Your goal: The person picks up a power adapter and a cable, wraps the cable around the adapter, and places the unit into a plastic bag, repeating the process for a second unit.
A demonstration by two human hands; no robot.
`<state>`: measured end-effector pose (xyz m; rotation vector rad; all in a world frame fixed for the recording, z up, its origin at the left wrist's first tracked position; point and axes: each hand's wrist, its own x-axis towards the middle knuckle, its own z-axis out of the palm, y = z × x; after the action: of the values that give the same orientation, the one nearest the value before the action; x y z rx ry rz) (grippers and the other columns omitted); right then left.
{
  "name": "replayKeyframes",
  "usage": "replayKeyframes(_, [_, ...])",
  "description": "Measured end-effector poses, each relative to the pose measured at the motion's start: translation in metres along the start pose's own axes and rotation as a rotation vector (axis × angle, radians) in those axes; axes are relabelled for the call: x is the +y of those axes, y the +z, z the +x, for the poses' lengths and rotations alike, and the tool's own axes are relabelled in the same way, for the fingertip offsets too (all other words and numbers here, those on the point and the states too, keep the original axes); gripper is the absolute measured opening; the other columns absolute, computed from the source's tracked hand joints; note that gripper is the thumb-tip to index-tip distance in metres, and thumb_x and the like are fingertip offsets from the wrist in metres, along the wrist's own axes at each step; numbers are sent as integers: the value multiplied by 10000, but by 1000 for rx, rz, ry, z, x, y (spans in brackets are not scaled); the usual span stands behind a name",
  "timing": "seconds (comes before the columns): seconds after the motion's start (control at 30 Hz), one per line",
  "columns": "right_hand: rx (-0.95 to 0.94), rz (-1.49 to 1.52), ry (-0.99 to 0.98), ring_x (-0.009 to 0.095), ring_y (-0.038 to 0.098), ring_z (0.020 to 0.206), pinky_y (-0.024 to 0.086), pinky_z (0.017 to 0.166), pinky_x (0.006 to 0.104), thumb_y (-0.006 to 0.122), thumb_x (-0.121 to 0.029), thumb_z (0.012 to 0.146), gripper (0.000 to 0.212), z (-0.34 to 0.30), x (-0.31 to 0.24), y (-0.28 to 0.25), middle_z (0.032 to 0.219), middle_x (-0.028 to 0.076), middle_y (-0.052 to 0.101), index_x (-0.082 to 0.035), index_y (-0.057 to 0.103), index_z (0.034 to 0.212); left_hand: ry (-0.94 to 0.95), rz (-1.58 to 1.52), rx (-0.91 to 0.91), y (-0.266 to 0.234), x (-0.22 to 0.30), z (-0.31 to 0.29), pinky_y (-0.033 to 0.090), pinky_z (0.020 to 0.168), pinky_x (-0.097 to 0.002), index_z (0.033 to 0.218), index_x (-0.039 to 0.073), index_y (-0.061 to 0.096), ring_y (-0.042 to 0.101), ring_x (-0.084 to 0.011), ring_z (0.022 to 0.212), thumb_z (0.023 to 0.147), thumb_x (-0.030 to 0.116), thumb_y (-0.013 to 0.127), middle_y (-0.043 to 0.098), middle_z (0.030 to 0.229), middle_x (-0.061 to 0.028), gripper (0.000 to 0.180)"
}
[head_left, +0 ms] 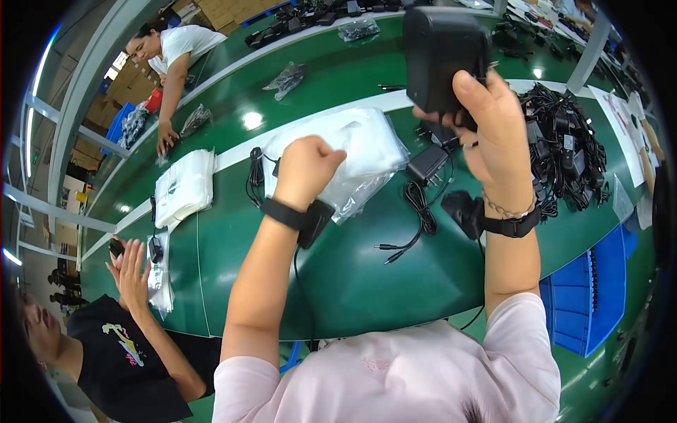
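Observation:
My right hand (493, 127) is raised over the table with its fingers closed around a black power adapter (446, 60). Below it, another black power adapter (429, 164) lies beside a coiled black cable (416, 197) that ends in two plugs. My left hand (309, 166) is curled into a fist above a stack of clear plastic bags (370, 137). Whatever its fingers may hold is hidden. Just left of that fist, a bundled black cable (255, 180) rests at the edge of the bags. A dark strap with a black device circles each wrist.
A big heap of black adapters and cables (564, 151) stands to the right. Blue bins (589, 303) sit below the table's right edge. Another bag stack (185, 187) lies left, near a co-worker's hands (130, 271). Across the green table (247, 282), another person reaches toward bagged parts (196, 120).

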<state>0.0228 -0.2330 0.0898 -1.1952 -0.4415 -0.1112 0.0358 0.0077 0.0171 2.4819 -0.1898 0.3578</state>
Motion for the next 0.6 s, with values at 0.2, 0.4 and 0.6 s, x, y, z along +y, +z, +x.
replayKeyframes(0.2, [-24, 497, 563, 158, 608, 731, 525, 699, 293, 492, -349, 901, 385, -33, 57, 28, 914, 124, 607, 0, 524, 1060, -63, -110, 74, 0, 23, -66, 410, 439, -333, 568, 24, 485, 503, -277, 442, 627, 217, 781, 526, 508, -122, 358])
replayKeyframes(0.4, [224, 121, 543, 152, 588, 672, 543, 663, 347, 509, -255, 899, 320, -66, 87, 26, 896, 111, 601, -6, 490, 1099, 8, -239, -15, 13, 23, -86, 395, 422, -320, 593, 36, 441, 509, -264, 435, 684, 231, 759, 515, 497, -109, 384])
replayKeyframes(0.6, [239, -30, 338, 155, 590, 680, 513, 660, 287, 622, -132, 812, 417, -83, 69, 31, 909, 104, 597, -8, 450, 1171, -44, -370, 92, 16, 10, -84, 389, 419, -319, 709, 41, 474, 515, -257, 435, 805, 198, 660, 512, 499, -105, 262])
